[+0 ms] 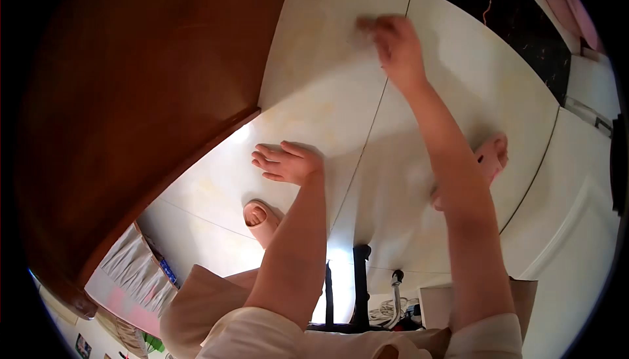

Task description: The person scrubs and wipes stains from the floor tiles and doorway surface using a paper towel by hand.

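Left hand (293, 164): grip was open | Right hand (398, 50): blurred, grip could not be determined | Floor (321, 90): lay under 2 hands | Risk: sideways drift could have knocked left fingers against brown panel (157, 84)

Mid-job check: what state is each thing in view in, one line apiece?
Left hand: fingers extended, slightly spread, nothing in its grip.
Right hand: fingers bent, motion-blurred; cannot tell whether it holds anything.
Left slipper: worn.
Right slipper: worn, partly hidden by the right forearm.
Tiled floor: lit, with bright glare in patches.
Cables: loosely looped.
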`<state>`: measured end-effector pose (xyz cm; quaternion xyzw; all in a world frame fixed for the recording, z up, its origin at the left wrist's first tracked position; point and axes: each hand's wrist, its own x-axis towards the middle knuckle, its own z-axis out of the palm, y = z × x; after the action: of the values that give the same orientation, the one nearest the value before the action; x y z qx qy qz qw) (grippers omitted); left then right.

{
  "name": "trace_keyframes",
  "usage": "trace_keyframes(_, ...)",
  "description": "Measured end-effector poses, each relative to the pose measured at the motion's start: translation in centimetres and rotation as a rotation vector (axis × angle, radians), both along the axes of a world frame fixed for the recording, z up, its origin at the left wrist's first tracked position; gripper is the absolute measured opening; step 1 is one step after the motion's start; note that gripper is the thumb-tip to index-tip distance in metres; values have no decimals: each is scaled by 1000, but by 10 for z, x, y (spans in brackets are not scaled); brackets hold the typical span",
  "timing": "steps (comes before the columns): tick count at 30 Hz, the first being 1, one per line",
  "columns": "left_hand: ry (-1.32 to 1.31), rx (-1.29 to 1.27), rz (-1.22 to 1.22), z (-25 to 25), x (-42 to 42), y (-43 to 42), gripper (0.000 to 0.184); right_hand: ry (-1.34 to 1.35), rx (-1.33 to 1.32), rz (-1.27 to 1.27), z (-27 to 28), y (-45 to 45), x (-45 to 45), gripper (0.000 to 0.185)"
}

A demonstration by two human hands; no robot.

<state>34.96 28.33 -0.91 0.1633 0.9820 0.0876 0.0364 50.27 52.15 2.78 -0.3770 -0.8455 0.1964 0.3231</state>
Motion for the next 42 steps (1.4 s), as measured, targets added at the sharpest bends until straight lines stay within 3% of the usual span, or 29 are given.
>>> trace_keyframes(2, -12, -4, 7, 1, 5, -2, 67, -40, -127, -363, -14, 22, 9, 33)
trace_keyframes(9, 43, -19, 6, -4, 2, -2, 66, -82, -155, -117, -10, -51, 47, 35)
trace_keyframes(11, 42, -26, 1, -5, 1, -4, 67, -108, -365, -51, 0, -60, 60, 36)
trace_keyframes(12, 46, -31, 3, -4, 0, -4, 67, -112, -362, -61, 7, -58, 65, 36)
trace_keyframes(14, 43, -37, -5, -7, 0, -5, 67, 104, -623, -408, 18, -57, 77, 36)
trace_keyframes(15, 26, -28, -16, -4, 0, -4, 67, 100, -627, -411, 14, -58, 83, 36)
trace_keyframes(17, 11, -29, -21, -3, 1, -10, 67, 5, -566, -704, 1, -63, 92, 35)
trace_keyframes(21, 63, -24, -19, -8, 3, -5, 67, -155, -147, -673, -15, -98, 53, 35)
trace_keyframes(25, 132, -29, -26, -9, 5, -5, 65, 43, -418, -618, -1, -102, 44, 39)
trace_keyframes(29, 113, -24, -8, -5, 6, -2, 64, 63, -391, -727, 24, -99, 80, 36)
trace_keyframes(31, 130, -45, -2, -5, 6, -1, 64, -381, -338, -586, 17, -114, 93, 28)
trace_keyframes(35, 136, -52, -27, -10, 3, -5, 64, -257, -90, -552, -5, -116, 78, 25)
trace_keyframes(38, 37, -64, -8, -7, 1, -4, 64, -116, -181, -502, -15, -108, 60, 28)
trace_keyframes(42, 97, -78, -1, -15, -1, -6, 63, -143, -170, -499, -17, -107, 50, 33)
